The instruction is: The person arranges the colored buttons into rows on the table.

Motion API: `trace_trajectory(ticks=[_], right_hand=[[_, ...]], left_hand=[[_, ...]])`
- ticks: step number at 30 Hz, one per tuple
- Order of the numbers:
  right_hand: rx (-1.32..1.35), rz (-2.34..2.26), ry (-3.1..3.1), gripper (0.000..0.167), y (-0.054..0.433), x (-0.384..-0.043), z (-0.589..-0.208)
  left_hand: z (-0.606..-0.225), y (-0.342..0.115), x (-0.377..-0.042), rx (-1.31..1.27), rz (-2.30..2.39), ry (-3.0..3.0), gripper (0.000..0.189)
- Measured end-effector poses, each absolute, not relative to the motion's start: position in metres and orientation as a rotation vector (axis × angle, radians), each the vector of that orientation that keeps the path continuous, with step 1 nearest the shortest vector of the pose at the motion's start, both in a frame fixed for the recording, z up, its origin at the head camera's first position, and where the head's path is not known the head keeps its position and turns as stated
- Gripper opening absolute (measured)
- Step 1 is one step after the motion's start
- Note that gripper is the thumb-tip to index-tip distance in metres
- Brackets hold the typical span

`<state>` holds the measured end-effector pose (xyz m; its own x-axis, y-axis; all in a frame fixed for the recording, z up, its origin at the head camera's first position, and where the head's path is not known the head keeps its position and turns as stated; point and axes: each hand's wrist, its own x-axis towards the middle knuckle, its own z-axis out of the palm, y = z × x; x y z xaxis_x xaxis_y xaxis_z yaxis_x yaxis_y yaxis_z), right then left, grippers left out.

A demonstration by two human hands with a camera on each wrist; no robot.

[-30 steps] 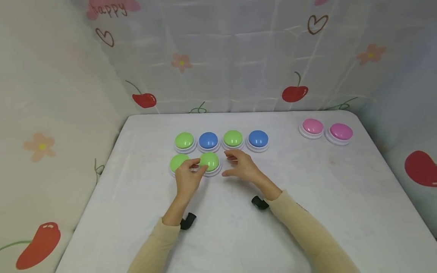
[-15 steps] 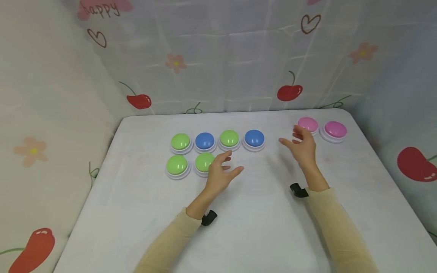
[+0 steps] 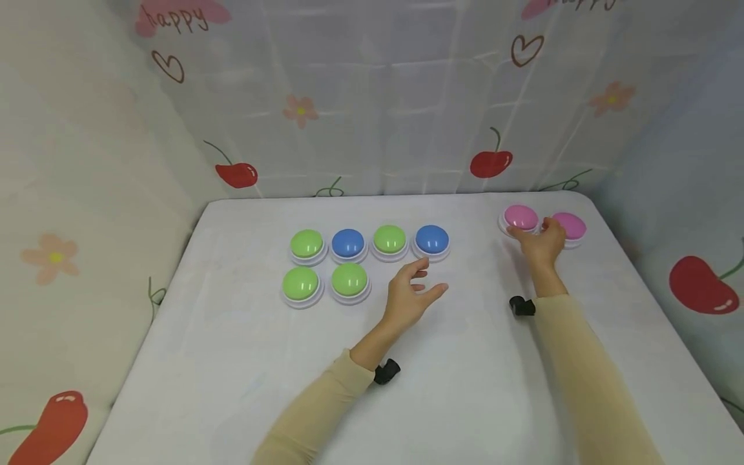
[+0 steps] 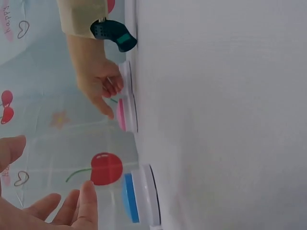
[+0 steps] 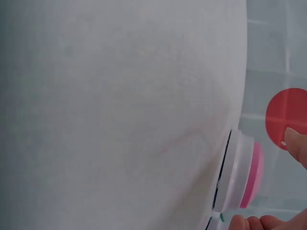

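My right hand (image 3: 539, 247) is at the two pink dome buttons at the far right. Its thumb is by the left pink button (image 3: 521, 217); its fingers are bent between that and the right pink button (image 3: 572, 225). In the right wrist view the thumb (image 5: 298, 146) stands apart from the pink button (image 5: 250, 175); contact by the fingers cannot be made out. My left hand (image 3: 405, 298) hovers with nothing in it, thumb and fingers spread, just in front of the right blue button (image 3: 432, 239).
Left of that blue button, a green button (image 3: 389, 239), a blue button (image 3: 348, 243) and another green button (image 3: 306, 243) stand in a row. Two more green buttons, one left (image 3: 299, 283) and one right (image 3: 349, 279), sit in front. A patterned curtain (image 3: 360, 142) hangs behind the white table (image 3: 465, 387).
My right hand has moved from beside the green buttons to the pink ones at the far right. My left hand has left the front green button and shifted right.
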<state>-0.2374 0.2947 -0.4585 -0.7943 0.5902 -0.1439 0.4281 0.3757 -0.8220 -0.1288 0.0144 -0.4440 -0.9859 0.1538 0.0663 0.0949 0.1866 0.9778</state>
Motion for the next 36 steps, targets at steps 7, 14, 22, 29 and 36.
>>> trace_trajectory(ticks=[7, 14, 22, 29, 36], right_hand=[[-0.968, 1.361, -2.497, 0.091, 0.302, -0.252, -0.472], [-0.961, 1.289, -2.545, 0.087, 0.308, -0.259, -0.476], [-0.950, 1.223, -2.597, 0.084, 0.306, -0.263, -0.475], [-0.936, 1.238, -2.603, 0.083, 0.306, -0.262, -0.477], [-0.920, 1.312, -2.599, 0.082, 0.305, -0.268, -0.482]], left_hand=[[-0.456, 0.021, -0.125, 0.237, 1.960, 2.357, 0.057], [-0.462, 0.022, -0.124, 0.281, 1.982, 2.356, 0.058], [-0.461, 0.021, -0.123, 0.291, 1.973, 2.365, 0.055], [-0.462, 0.020, -0.123, 0.274, 1.971, 2.364, 0.055], [-0.465, 0.018, -0.126, 0.273, 1.987, 2.377, 0.055]])
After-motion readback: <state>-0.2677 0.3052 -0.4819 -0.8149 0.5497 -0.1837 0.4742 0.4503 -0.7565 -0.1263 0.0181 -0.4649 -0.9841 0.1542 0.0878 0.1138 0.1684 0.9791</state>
